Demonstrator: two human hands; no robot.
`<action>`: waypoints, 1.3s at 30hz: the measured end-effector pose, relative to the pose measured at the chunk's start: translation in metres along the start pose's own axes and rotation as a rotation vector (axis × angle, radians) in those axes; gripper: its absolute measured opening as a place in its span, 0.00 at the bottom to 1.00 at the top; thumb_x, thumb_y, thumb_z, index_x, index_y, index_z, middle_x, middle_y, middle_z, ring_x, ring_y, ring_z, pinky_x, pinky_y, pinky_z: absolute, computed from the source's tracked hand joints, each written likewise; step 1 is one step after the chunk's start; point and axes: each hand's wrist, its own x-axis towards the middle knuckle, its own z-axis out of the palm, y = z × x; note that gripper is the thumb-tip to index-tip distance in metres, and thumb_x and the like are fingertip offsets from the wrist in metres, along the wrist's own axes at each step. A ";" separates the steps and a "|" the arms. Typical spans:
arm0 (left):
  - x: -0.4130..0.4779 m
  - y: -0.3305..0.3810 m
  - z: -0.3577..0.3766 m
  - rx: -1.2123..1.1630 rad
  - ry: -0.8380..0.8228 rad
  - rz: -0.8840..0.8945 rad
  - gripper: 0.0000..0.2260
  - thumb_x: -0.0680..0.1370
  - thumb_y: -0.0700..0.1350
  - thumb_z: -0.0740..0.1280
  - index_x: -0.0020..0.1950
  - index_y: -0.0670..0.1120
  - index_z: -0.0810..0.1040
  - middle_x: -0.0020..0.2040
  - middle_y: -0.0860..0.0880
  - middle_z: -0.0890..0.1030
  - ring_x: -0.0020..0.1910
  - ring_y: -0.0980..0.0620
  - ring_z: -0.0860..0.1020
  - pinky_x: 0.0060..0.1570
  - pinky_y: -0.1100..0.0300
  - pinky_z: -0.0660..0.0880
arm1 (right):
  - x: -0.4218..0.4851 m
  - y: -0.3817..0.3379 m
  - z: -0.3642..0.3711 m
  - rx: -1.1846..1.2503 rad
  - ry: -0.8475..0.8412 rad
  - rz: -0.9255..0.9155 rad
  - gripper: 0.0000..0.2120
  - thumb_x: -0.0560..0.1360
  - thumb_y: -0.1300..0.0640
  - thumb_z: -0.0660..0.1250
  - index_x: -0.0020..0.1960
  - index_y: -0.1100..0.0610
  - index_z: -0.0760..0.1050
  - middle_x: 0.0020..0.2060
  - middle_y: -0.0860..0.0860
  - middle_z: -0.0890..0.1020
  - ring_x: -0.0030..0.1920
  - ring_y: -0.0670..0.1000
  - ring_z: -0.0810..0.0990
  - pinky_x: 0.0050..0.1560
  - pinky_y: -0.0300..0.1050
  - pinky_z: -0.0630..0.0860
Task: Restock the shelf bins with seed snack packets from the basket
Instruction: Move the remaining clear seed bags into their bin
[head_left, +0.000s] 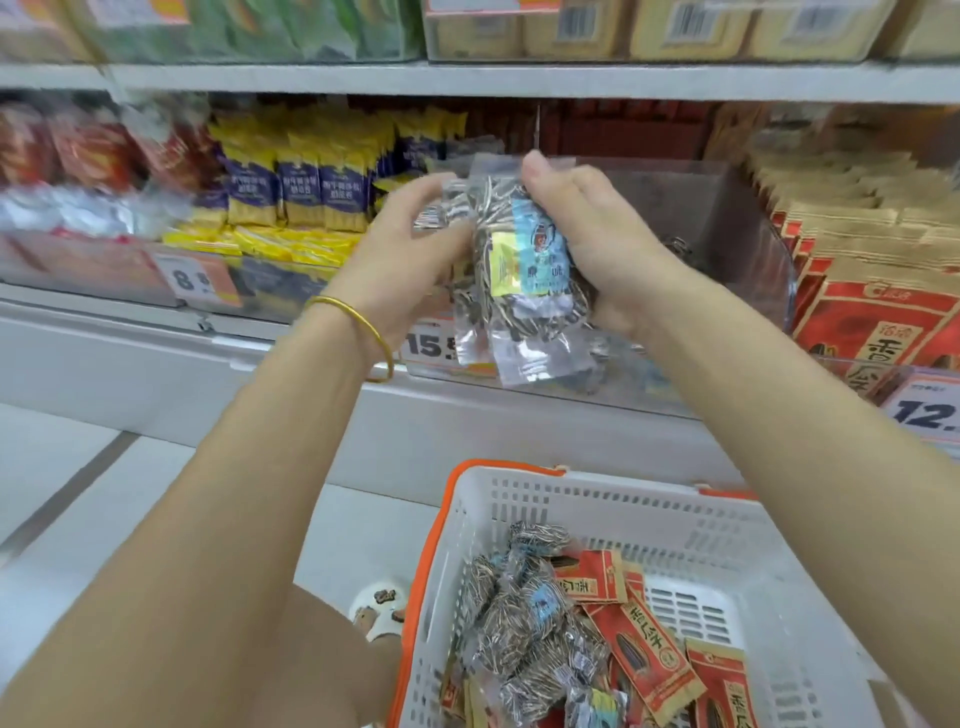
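Both hands hold a stack of clear sunflower seed packets (511, 265) with blue and yellow labels, upright in front of a clear shelf bin (727, 208). My left hand (410, 249) grips the stack's left side. My right hand (587, 228) grips its right side, thumb up at the top. Below stands a white basket (727, 530) with an orange rim. In it lie more clear seed packets (524, 623) and red seed packets (649, 654).
Left of the clear bin stand yellow and purple packets (301, 192) and red bags (78, 150). Tan and red packets (872, 291) fill the bin to the right. Price tags (431, 345) line the shelf edge. A sandalled foot (382, 608) shows on the white floor.
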 end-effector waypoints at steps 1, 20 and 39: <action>0.007 0.004 -0.006 0.020 0.032 0.047 0.20 0.75 0.44 0.68 0.66 0.50 0.70 0.54 0.46 0.80 0.41 0.52 0.79 0.40 0.54 0.79 | 0.009 -0.007 0.007 0.022 0.007 -0.022 0.25 0.76 0.45 0.65 0.58 0.65 0.64 0.46 0.59 0.77 0.43 0.54 0.80 0.46 0.54 0.81; 0.036 -0.030 -0.063 0.197 0.175 0.296 0.23 0.75 0.43 0.66 0.69 0.43 0.68 0.63 0.46 0.75 0.60 0.53 0.75 0.58 0.58 0.74 | 0.060 0.032 0.025 0.004 0.326 -0.202 0.18 0.73 0.40 0.65 0.45 0.53 0.65 0.40 0.52 0.71 0.42 0.54 0.72 0.49 0.48 0.74; 0.028 -0.033 -0.071 0.543 -0.057 0.227 0.21 0.78 0.40 0.64 0.65 0.60 0.66 0.53 0.58 0.71 0.54 0.58 0.71 0.58 0.59 0.70 | 0.054 0.053 -0.008 0.359 0.307 0.201 0.18 0.78 0.45 0.62 0.58 0.57 0.74 0.43 0.55 0.82 0.39 0.54 0.82 0.44 0.53 0.80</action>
